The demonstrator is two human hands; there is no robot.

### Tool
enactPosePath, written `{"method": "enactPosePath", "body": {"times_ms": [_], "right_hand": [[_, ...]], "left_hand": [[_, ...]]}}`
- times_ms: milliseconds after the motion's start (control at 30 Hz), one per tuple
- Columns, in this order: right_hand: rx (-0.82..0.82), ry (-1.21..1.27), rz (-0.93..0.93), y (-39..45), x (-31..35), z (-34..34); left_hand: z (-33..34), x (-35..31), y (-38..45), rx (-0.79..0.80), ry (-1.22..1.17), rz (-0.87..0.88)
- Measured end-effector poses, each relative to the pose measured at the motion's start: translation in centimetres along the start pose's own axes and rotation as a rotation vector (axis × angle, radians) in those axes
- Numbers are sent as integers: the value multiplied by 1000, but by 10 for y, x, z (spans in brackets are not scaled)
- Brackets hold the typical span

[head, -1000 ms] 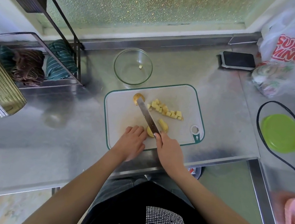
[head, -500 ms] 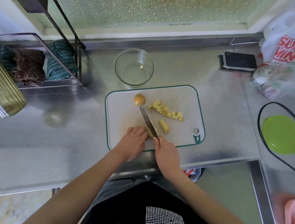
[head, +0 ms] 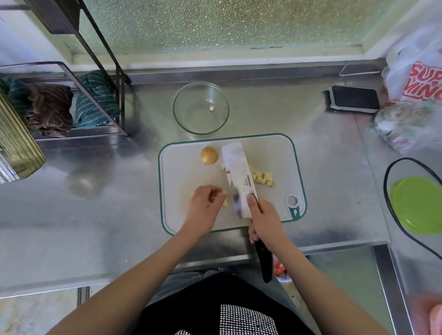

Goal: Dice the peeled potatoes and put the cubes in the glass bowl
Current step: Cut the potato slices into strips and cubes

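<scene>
On the white cutting board (head: 182,180) my right hand (head: 264,219) grips a cleaver (head: 236,174) whose broad blade is tilted flat side up, covering part of a heap of potato cubes (head: 264,178). My left hand (head: 203,205) rests on the board just left of the blade, fingers curled beside a small potato piece (head: 226,202); I cannot tell whether it touches it. A round potato piece (head: 209,155) lies at the board's far left. The glass bowl (head: 191,122) stands behind the board with one cube (head: 211,108) inside.
A wire rack with folded cloths (head: 61,104) stands at the left, next to ribbed metal trays (head: 2,139). A phone (head: 353,98) and plastic bags (head: 430,86) sit at the back right. A green lid (head: 422,204) inside a black cable loop lies to the right.
The cleaver has turned from edge-down to flat side up and shifted right over the cubes. My left hand has lifted off the potato piece it was pressing.
</scene>
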State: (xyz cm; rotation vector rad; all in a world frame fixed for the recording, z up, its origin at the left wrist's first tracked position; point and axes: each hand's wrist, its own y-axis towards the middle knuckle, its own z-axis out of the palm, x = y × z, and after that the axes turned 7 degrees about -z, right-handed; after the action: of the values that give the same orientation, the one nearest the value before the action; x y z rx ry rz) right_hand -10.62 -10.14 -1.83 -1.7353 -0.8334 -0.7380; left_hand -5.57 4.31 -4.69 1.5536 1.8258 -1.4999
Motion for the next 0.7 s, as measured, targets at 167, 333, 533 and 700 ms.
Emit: {"method": "enactPosePath", "body": {"times_ms": [167,333,533,700], "right_hand": [[108,196,3,-6,8,1],[126,280,23,-10,8,0],[81,349,50,-7,4,-22],[188,380,89,-11,5,-19]], "left_hand": [[6,-23,0,196,-545,-235],[3,-26,3,268,-750,-292],[-6,-22,14,276,-946,-483],[10,-46,14,528,-1057,-524]]}}
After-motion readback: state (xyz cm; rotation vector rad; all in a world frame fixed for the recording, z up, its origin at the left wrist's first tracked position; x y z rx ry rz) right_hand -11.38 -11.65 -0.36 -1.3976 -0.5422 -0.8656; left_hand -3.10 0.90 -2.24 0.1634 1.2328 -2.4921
